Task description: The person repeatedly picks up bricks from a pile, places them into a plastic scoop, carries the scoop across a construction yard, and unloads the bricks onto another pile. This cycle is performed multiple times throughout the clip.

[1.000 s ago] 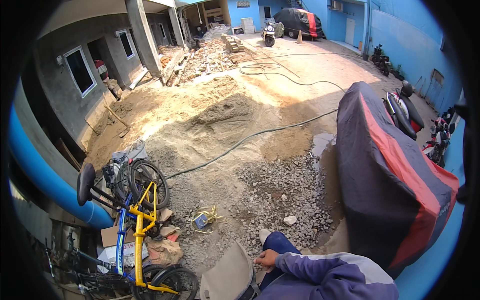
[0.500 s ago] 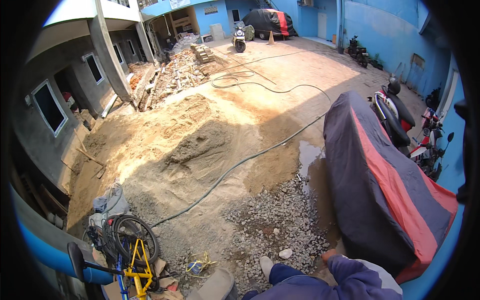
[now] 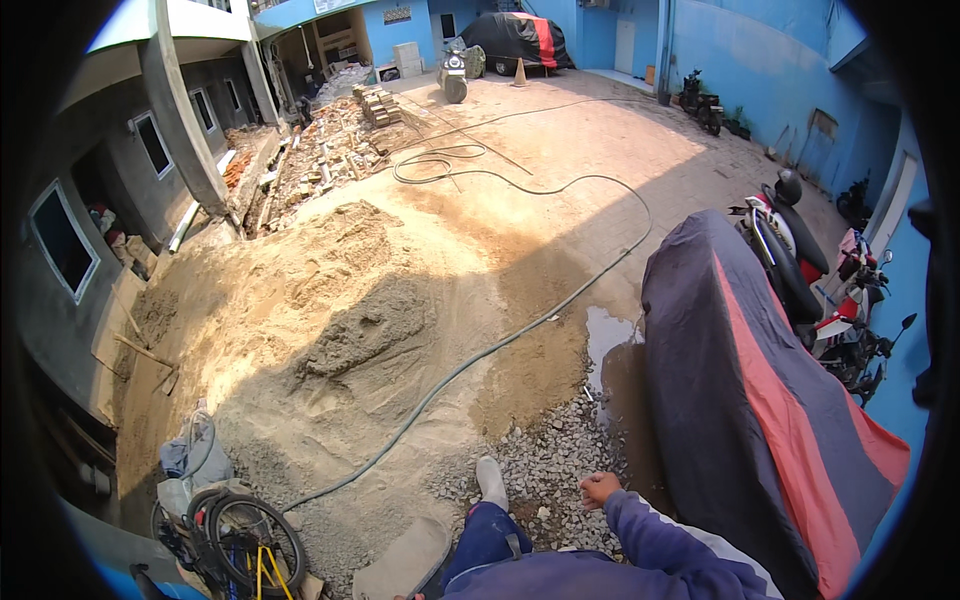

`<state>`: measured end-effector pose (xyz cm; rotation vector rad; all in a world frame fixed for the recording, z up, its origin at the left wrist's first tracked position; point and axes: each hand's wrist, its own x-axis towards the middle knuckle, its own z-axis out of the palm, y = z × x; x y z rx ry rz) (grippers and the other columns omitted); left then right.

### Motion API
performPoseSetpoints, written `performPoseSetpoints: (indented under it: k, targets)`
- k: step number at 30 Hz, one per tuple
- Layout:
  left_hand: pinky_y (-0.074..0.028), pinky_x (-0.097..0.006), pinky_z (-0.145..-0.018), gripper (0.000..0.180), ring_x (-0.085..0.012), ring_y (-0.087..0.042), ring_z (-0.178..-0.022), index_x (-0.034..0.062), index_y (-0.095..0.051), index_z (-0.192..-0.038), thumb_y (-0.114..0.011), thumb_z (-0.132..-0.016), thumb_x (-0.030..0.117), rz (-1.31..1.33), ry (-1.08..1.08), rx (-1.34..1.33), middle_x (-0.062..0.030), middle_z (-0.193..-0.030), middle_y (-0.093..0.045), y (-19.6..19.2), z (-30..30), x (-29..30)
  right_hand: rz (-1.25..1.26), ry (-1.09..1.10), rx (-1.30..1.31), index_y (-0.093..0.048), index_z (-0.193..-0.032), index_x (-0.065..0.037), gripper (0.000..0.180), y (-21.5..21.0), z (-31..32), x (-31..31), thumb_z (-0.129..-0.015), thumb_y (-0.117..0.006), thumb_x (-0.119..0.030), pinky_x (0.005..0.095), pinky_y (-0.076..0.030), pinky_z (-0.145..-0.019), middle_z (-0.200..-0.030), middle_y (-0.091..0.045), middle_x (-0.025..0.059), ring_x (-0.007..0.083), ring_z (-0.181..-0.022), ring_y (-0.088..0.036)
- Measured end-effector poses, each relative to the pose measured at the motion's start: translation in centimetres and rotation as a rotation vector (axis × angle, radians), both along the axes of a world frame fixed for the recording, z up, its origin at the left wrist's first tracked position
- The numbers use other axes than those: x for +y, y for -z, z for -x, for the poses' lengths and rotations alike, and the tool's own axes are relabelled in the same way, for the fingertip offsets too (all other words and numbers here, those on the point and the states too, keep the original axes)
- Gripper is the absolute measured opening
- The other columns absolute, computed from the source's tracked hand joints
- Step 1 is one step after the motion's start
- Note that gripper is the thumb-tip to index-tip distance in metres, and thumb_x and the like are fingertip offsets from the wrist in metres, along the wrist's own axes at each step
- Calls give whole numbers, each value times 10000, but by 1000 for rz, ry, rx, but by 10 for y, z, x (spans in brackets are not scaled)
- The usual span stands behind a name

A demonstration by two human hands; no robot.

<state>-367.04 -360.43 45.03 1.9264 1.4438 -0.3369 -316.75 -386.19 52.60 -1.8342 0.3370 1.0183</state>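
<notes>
A greyish-beige bucket (image 3: 402,562) hangs tilted beside my left leg at the lower edge. Only a sliver of my left hand (image 3: 408,597) shows at its rim, closed on it; the rest lies beyond the picture. My right hand (image 3: 600,489) swings out in front of me over the gravel (image 3: 545,450), its fingers loosely curled, with nothing seen in them. One foot in a pale boot (image 3: 491,482) is forward on the gravel, where it borders the sand.
A long hose (image 3: 440,385) crosses the ground ahead. Left of it rises a sand heap (image 3: 370,320). At right stand a black-and-red covered vehicle (image 3: 720,370), a puddle (image 3: 608,345) and motorcycles (image 3: 790,240). Bicycles (image 3: 255,535) lie at lower left.
I have stepped forward, so the bicycles slid down and left in view. The bucket has moved along with me. My right hand has swung forward and left, and the pale boot is farther ahead.
</notes>
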Motion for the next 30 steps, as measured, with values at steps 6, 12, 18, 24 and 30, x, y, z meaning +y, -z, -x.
performPoseSetpoints:
  k: [6,12,18,24,30]
  targets:
    - [-493,-528,-677,623,-420,-639,-750,-71,-637,-933,-579,-940,549,-75,80,-8,-273,-824,-674,16,-117,105,100,125,55,-621,-948,9,48,11,-99,50,-911,-625,-22,348,-378,-418,-650,-553,101,176,-494,-488]
    - [-612,-394,-682,231,-356,-698,-883,-5,-626,-1078,-563,-944,173,13,-93,-7,-204,-981,-703,17,-256,247,164,434,120,-639,-1042,-46,159,23,-169,21,-908,-633,-130,513,-550,-639,-888,-666,227,377,-724,-651]
    - [-565,-445,-641,341,-360,-684,-769,6,-584,-967,-730,-883,302,-66,-141,-117,-197,-838,-679,-20,-434,347,359,453,332,-695,-1099,-109,278,64,-214,12,-904,-648,-302,557,-522,-914,-1036,-705,216,395,-1038,-676]
    - [-572,-432,-630,380,-368,-689,-785,-7,-578,-933,-664,-915,363,-279,120,-16,-200,-817,-680,-67,-627,384,349,477,363,-694,-1112,-104,250,67,-388,80,-924,-637,-259,541,-559,-824,-982,-702,206,363,-929,-693]
    - [-559,-447,-642,433,-386,-678,-792,-15,-584,-934,-668,-898,408,-215,121,84,-217,-816,-671,-63,-793,407,364,430,128,-693,-1125,-99,226,70,-699,182,-943,-626,-217,526,-596,-734,-927,-700,197,332,-820,-710]
